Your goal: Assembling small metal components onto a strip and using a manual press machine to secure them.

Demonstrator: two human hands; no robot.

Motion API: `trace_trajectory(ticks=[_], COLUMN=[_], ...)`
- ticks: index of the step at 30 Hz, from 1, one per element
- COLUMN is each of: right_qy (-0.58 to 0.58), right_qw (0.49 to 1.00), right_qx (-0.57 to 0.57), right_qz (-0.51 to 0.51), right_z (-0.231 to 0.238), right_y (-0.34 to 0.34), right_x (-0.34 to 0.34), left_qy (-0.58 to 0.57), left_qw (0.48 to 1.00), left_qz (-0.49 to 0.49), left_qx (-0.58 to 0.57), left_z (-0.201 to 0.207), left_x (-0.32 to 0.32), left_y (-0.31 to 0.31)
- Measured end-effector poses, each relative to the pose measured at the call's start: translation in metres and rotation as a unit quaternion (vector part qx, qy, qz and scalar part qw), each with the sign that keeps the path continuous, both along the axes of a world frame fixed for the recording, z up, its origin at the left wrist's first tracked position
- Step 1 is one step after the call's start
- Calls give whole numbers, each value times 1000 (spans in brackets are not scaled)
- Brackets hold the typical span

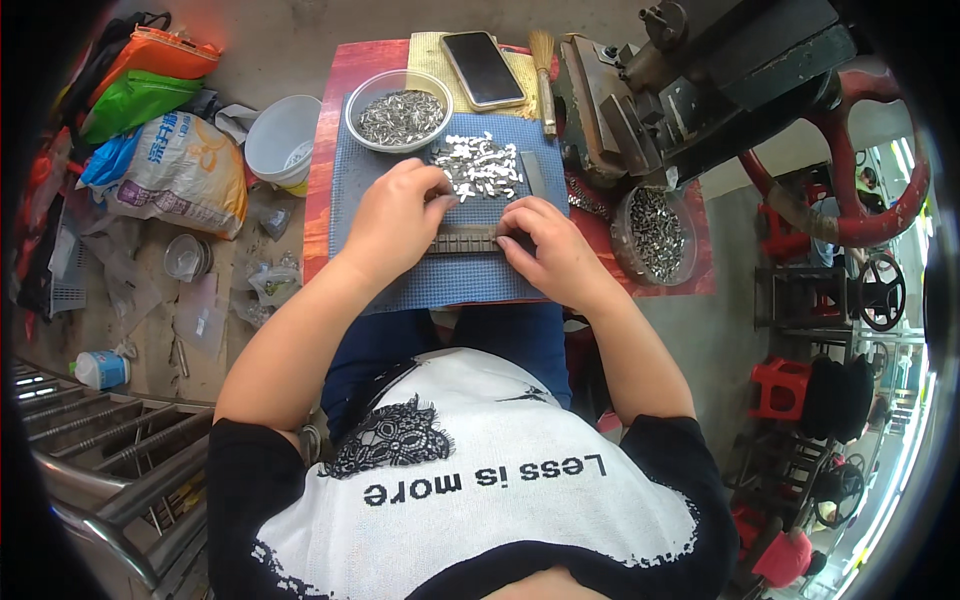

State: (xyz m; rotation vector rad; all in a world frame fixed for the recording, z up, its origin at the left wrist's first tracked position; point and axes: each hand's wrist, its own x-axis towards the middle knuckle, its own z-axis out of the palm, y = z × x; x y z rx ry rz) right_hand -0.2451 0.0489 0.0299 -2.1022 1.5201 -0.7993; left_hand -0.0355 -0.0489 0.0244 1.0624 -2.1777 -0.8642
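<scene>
On a blue textured mat (400,285) lies a dark slotted metal bar (465,243), running left to right between my hands. My left hand (400,212) is over the bar's left end, thumb and fingers closed in a pinch; anything between the tips is too small to make out. Closed about the bar's right end are the curled fingers and thumb of my right hand (548,245). Just beyond the bar spreads a loose pile of small shiny metal pieces (480,165). A flat grey metal strip (532,174) rests to the right of that pile.
A clear bowl of metal pieces (400,115) stands at the far left of the mat. Behind are a phone (484,68) on a yellow cloth and a brush (542,70). Another tub of metal parts (655,235) sits right, below a heavy machine press (720,90). A white bucket (283,140) is left.
</scene>
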Motion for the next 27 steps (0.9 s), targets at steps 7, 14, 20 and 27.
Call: trace_trajectory(ticks=[7,14,20,27], right_qy=[70,64,62,10], right_qw=[995,992,994,996], right_qx=[-51,-84,-75,21], right_qz=[46,-73,-43,83], right_z=[7,-1,-10,9], right_y=[-3,-37,-44,-26], right_x=[-4,-3,-1,2], left_qy=[-67,-50,18,-22], left_qw=[994,992,994,990], left_qz=[30,2,-68,-116], left_qx=[-79,-113,78,77], left_z=[-9,-13,9,10], left_x=[-17,-18,19,28], left_y=[-2,2,-3,9])
